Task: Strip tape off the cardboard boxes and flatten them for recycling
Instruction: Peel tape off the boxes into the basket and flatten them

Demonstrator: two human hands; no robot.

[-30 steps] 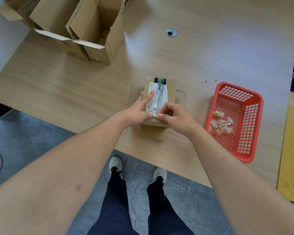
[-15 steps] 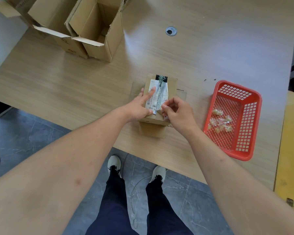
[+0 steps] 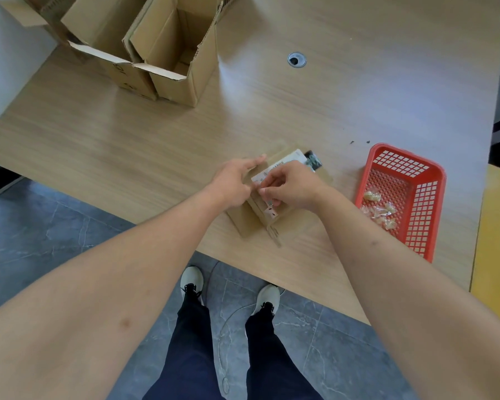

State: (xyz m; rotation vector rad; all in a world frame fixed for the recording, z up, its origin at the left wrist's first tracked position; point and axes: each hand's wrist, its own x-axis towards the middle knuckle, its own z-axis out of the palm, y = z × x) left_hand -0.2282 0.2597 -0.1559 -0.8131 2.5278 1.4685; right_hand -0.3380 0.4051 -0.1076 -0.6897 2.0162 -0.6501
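Cardboard box (image 3: 251, 223), right hand (image 3: 290, 187) pinching tape (image 3: 267, 184)

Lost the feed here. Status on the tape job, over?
Left hand steadies small flattened cardboard box. Right hand pinches clear tape strip at white label. Nothing in the way.

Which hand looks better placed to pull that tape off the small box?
The right hand: its fingers already pinch the tape on the small box, while the left hand steadies the box edge.
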